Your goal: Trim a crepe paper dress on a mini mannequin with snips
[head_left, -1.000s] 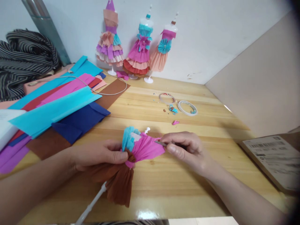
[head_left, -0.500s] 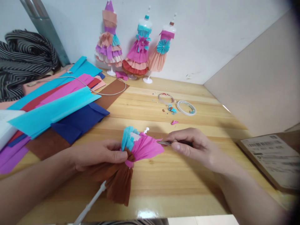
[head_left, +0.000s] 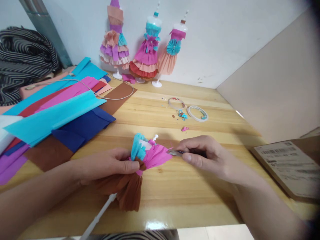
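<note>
My left hand (head_left: 120, 165) is closed around the waist of a small white dress form, pinching a crepe-paper dress against it. The dress has a brown gathered skirt (head_left: 130, 196), a turquoise frill (head_left: 138, 146) and a flared pink crepe-paper piece (head_left: 157, 155). The form lies tilted, its white stand rod (head_left: 98, 215) pointing down toward me and its knobbed top (head_left: 155, 137) showing beyond the paper. My right hand (head_left: 203, 153) is closed on small scissors (head_left: 175, 152), whose metal blades touch the outer edge of the pink piece. My fingers hide most of the scissors' handles.
Three dressed miniature forms (head_left: 147, 50) stand against the wall. Folded crepe-paper sheets (head_left: 52, 113) lie at left under a thin cord. Rolls of clear tape (head_left: 197, 113) and paper scraps (head_left: 183, 115) lie beyond my hands. A cardboard box (head_left: 287, 166) is at right; striped cloth (head_left: 27, 63) at far left.
The dress form has turned slightly, and its brown skirt hangs a little higher in view. The scissors stay at the pink piece's edge. The whole view has shifted slightly.
</note>
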Tool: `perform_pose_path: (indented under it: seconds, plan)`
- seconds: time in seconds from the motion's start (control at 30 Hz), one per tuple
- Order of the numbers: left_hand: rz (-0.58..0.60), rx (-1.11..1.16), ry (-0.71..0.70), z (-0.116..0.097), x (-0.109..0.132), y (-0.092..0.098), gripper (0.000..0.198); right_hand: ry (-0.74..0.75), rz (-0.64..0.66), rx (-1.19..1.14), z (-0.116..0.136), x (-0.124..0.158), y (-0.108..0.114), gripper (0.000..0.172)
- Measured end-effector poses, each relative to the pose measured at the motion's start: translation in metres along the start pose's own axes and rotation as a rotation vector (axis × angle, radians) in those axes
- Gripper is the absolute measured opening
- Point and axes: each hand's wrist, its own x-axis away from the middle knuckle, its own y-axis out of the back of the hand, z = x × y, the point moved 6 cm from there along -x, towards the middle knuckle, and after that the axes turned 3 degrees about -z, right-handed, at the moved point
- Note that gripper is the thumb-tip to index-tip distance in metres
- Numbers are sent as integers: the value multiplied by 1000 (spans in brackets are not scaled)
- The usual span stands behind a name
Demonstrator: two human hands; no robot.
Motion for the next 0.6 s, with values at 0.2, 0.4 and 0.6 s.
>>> perform_pose_path:
  seconds: [0.2,0.4,0.6]
  plan:
    - [-3,-72,-15,-1,-1,-1,47,-2,-8,-15,2,0,1,46]
    - [-11,-175,-24,-1,-1,1,44,-22,-41,-22,3,-1,0,44]
    - [37,-130,-31,-2,-2,-1,42,-24,-79,-43,1,-3,0,44]
